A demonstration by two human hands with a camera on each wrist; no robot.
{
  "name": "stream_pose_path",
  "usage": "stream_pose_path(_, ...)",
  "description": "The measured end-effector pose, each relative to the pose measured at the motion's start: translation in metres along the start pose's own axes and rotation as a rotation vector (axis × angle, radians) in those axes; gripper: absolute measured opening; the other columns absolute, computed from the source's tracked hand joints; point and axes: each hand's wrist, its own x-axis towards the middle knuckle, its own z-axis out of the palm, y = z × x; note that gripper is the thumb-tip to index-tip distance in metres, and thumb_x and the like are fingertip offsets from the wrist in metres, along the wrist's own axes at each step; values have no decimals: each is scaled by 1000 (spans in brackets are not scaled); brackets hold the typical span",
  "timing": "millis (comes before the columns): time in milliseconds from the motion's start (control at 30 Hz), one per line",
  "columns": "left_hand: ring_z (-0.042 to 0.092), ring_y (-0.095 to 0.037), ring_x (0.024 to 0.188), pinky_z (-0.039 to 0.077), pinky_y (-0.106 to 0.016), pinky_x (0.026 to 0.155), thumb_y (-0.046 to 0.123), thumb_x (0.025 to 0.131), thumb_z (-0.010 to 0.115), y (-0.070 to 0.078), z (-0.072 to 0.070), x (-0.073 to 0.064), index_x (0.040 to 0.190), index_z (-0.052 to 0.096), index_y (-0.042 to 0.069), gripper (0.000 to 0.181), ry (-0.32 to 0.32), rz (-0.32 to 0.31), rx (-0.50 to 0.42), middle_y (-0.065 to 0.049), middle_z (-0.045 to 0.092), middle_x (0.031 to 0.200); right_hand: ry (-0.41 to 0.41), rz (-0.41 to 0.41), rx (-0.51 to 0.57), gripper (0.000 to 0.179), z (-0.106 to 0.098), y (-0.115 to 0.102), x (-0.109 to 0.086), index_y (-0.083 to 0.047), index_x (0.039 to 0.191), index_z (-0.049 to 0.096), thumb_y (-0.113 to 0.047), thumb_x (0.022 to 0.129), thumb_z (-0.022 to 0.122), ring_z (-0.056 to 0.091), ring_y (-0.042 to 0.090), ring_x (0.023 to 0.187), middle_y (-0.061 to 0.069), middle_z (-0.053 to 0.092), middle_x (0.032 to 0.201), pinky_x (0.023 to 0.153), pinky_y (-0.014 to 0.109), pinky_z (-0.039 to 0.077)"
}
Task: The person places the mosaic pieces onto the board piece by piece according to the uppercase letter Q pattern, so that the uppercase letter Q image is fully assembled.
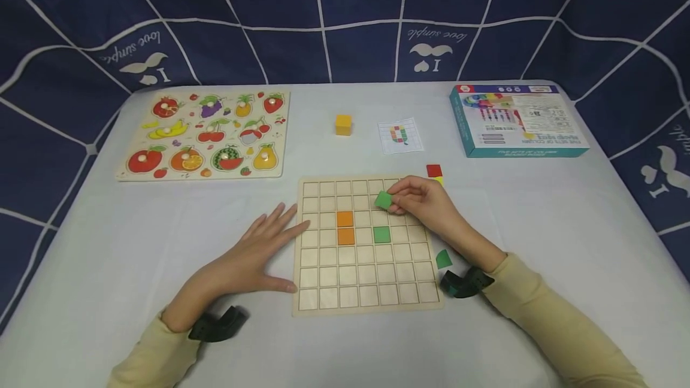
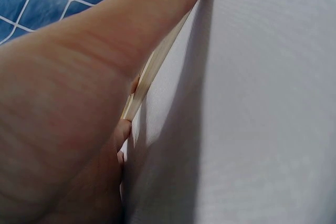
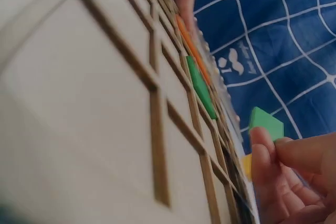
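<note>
A: Where's the green tile (image 1: 383, 200)?
B: In the right hand (image 1: 423, 199) — thumb and fingertips pinch it over the far right part of the board (image 1: 358, 287). It looks raised, though I can't be sure of the gap.
A: And the left hand (image 1: 253, 261)?
B: Fingers spread apart at the board's left edge, gripping nothing.
A: How would the tile handle?
B: Light and stiff, I'd judge, like painted wood; hard to break, but a smooth face could slip. Take it by opposite edges, fingertips only, so the underside stays free.
A: Count the rest.
B: One board. On it, two orange tiles (image 1: 345, 236) and one green square (image 1: 381, 235) — two green squares with the held one. Just beside its right edge, one quarter-round (image 1: 443, 258). Near the far right corner, one red piece (image 1: 433, 170) and one yellow piece (image 1: 439, 179), partly hidden by the hand; more could be behind it. Farther off: one cube (image 1: 343, 125), one card (image 1: 400, 135), one box (image 1: 517, 121), one fruit puzzle (image 1: 188, 114).
</note>
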Motion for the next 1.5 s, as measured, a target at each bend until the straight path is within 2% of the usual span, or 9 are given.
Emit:
stream_pose_path(133, -7, -27, 140, 0, -52, 107, 61, 63, 75, 0, 0, 0, 150, 24, 19, 109, 4, 9, 0, -8, 2, 156, -33, -4, -78, 11, 3, 4, 0, 9, 97, 62, 6, 87, 60, 67, 23, 70, 16, 66, 80, 64, 29, 54)
stream_pose_path(267, -7, -26, 140, 0, -52, 107, 61, 63, 75, 0, -1, 0, 150, 24, 19, 109, 6, 8, 4, -8, 3, 156, -58, -52, -178, 10, 3, 6, -2, 4, 95, 65, 6, 85, 64, 66, 22, 68, 11, 66, 78, 63, 30, 54)
stream_pose_path(433, -7, -27, 140, 0, -52, 107, 60, 63, 76, 0, -1, 0, 150, 24, 19, 109, 7, 12, 1, -8, 3, 156, -69, -114, -299, 9, 2, 6, -4, -2, 90, 67, 4, 83, 67, 65, 16, 67, 4, 66, 78, 63, 29, 54)
stream_pose_path(767, -7, -27, 140, 0, -53, 107, 61, 64, 75, 0, -1, 1, 150, 24, 20, 108, 6, 11, 5, -8, 2, 156, -72, -173, -476, 8, 2, 5, -5, -9, 86, 71, -2, 82, 70, 59, 12, 66, -3, 64, 78, 61, 27, 51)
stream_pose_path(1033, -8, -27, 140, -1, -52, 107, 63, 64, 73, -1, -1, 1, 150, 24, 20, 108, 7, 16, 4, -8, 2, 156, -81, -200, -501, 11, 1, 7, -5, -5, 92, 73, -1, 83, 69, 61, 9, 67, 0, 64, 85, 61, 25, 52)
stream_pose_path(1233, -7, -27, 140, -1, -52, 107, 62, 64, 74, 0, -1, 1, 149, 24, 19, 108, 7, 12, -2, -8, 3, 156, -89, -180, -479, 12, -1, 3, -5, -4, 95, 72, -1, 85, 68, 62, 10, 66, 1, 65, 85, 62, 26, 52)
stream_pose_path(1367, -8, -27, 140, -1, -52, 107, 62, 63, 75, -1, 0, 1, 149, 25, 19, 108, 3, 6, -7, -8, 3, 156, -95, -159, -446, 13, -10, -5, -8, -4, 98, 72, -5, 86, 67, 63, 13, 73, 2, 67, 92, 67, 27, 52)
stream_pose_path(1500, -8, -27, 140, -1, -52, 107, 61, 63, 75, 0, 0, 1, 149, 25, 18, 109, 2, 2, -13, -8, 3, 156, -93, -146, -470, 14, -27, -11, -19, -6, 99, 72, -8, 87, 67, 61, 15, 84, 1, 67, 98, 74, 29, 50)
